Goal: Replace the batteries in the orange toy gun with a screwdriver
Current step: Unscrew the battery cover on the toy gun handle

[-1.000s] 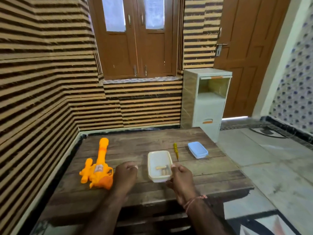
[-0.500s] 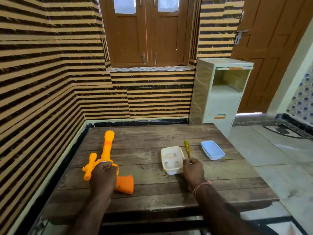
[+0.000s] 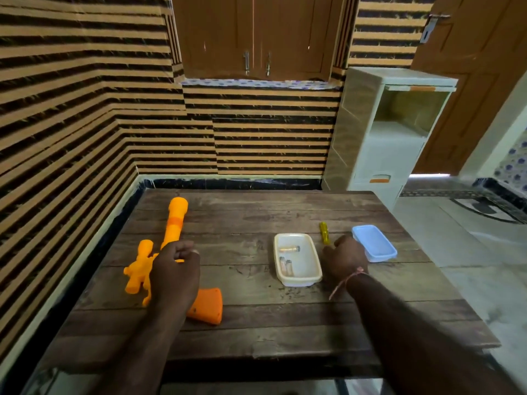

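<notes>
The orange toy gun lies on the left of the wooden table, barrel pointing away, stock toward me. My left hand sits over its middle with fingers curled round the body. A yellow screwdriver lies right of the white tray. My right hand covers the screwdriver's near end with curled fingers. Inside the tray lie three small batteries.
A blue lid lies just right of my right hand. A white plastic cabinet stands past the table's far right corner. The striped wall runs along the table's left and far sides. Tiled floor lies to the right.
My left hand moved from beside the gun onto its middle, and the gun turned so its stock shows. My right hand moved from the tray's near corner to the screwdriver.
</notes>
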The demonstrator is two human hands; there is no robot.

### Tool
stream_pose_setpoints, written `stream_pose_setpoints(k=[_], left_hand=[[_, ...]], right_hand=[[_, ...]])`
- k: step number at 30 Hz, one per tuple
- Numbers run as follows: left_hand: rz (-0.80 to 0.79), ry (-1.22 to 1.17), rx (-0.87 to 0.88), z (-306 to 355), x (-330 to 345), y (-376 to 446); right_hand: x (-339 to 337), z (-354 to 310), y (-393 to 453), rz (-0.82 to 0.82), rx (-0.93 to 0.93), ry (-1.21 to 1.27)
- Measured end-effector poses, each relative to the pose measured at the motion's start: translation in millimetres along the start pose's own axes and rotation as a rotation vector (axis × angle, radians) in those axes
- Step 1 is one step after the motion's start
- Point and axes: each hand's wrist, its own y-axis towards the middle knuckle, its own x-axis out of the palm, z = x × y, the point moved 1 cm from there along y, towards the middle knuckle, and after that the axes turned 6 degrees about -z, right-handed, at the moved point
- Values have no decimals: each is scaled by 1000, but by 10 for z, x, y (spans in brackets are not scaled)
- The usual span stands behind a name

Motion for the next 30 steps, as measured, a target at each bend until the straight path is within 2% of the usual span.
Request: stream_pose_setpoints(k=[4, 7, 9, 12, 13, 15, 17, 21, 27, 30], left_hand=[[37, -12, 13, -31, -78, 55], [65, -17, 0, -83, -153, 81], [98, -35, -11, -139, -217, 90], [148, -67, -62, -155, -312, 42], [164, -84, -81, -147, -335, 14], [178, -110, -98, -84, -368, -49], [179, -144, -105, -51, -381, -83], [189, -167, -125, -19, -467, -122], [199, -183, -113, -75, -606, -94], [198, -200, -121, -156, -640, -95]], right_hand=[[60, -60, 153, 20, -10, -134], [41, -89, 153, 61, 5, -136], [-62, -128, 86, 123, -14, -35], [-218, -284, -100, 151, -177, 235], [-245, -387, -232, 114, -227, 366], [-231, -630, -571, -62, -293, 640], [-131, -825, -918, -236, -359, 695], [299, -1002, -1389, -438, -500, 560], [912, -929, -1576, -396, -737, 13], [1030, -867, -1600, -410, -781, -318]])
